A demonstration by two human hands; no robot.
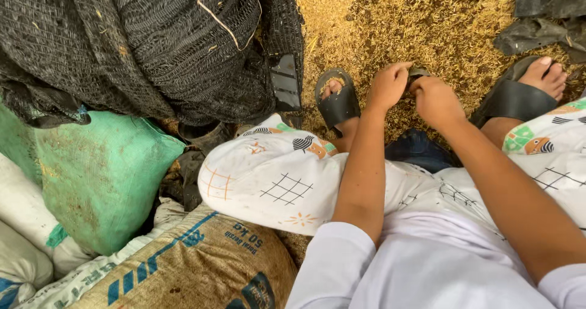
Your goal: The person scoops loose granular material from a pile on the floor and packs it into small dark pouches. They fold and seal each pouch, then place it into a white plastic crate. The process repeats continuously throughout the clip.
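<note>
nearest the camera, white sleeves [332, 266] and patterned white trousers [274, 178] are seen, with a brown woven sack [195, 266] printed in blue lying at 7 o'clock. a green sack [101, 174] and white sacks [24, 223] are stacked at 9 o'clock. both forearms are stretched forward between the knees. the left hand [389, 86] and the right hand [434, 98] are brought together just beyond the knees, at about 1 o'clock from the picture's centre; each grip is closed, fingers curled around a small dark object [417, 72] pinched between them. what the object is cannot be told, as it is mostly hidden by the fingers. a dark blue item [418, 149] is seen below the hands, between the legs. the left foot in a black sandal [337, 101] is placed just beside the left hand, and the other black sandal [513, 95] at 2 o'clock. beyond, the floor is covered with golden rice husk [415, 22]. a heap of black netting [146, 46] is piled at 11 o'clock.
</note>
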